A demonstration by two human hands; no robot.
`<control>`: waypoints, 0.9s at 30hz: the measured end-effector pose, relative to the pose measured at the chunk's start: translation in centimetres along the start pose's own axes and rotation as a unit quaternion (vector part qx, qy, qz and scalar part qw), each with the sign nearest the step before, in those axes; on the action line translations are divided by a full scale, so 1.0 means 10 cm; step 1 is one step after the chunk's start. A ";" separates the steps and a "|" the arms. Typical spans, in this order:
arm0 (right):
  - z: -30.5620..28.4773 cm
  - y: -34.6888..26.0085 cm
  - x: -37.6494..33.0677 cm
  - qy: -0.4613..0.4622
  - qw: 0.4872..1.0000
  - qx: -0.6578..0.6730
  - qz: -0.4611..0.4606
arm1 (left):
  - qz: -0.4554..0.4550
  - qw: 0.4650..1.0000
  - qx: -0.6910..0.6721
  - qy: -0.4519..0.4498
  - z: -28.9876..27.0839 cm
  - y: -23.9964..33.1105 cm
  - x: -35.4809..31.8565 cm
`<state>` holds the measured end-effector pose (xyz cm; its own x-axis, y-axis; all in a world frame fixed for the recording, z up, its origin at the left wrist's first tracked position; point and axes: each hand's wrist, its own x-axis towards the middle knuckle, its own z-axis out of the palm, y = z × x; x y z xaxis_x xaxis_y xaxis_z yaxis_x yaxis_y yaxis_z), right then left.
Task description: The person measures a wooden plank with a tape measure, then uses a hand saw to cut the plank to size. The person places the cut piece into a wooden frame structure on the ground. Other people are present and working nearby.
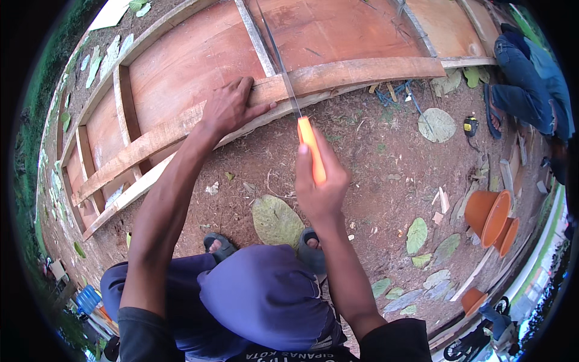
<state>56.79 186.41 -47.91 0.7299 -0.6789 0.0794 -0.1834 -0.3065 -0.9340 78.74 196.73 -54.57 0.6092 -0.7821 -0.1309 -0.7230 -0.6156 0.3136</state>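
Purple cloth over my knees [265,295] fills the near edge, sandalled toes [310,241] showing on bare brown dirt [374,175] strewn with dry leaves. My right hand [319,187] has its fingers wrapped fully round the orange handle of a handsaw [310,148]; its thin blade runs up and away to cross the timber rail [338,75]. My left hand [232,108] lies spread, fingers flat, pressing down on that same rail just left of the blade, gripping nothing. The rail is the near edge of a large plywood formwork panel [199,60] lying on the ground.

I judge the cut as under way or just starting, blade seated on the rail's top face. Next stroke calls for steady downward hold from the left hand and a straight pull along the line.

Further right: terracotta pots [491,214] tipped on their sides, a small yellow-and-black tape measure [470,125], another person's jeans [518,84] at the far right. No labels readable.
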 end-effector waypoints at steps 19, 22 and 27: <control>0.21 -0.01 0.54 -0.015 1.000 0.024 -0.005 | -0.019 1.000 -0.007 0.014 -0.01 0.06 0.02; 0.02 0.00 -0.07 -0.005 1.000 0.010 0.004 | -0.010 0.999 -0.006 0.033 0.01 -0.05 -0.01; -0.19 0.21 -0.50 0.016 0.999 -0.010 -0.047 | -0.052 0.998 0.010 -0.016 -0.03 -0.05 -0.03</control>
<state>51.52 187.84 -49.60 0.7236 -0.6669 0.1780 -0.1282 -0.3832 -0.9147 78.98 197.32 -54.38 0.6700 -0.7170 -0.1924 -0.6634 -0.6946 0.2784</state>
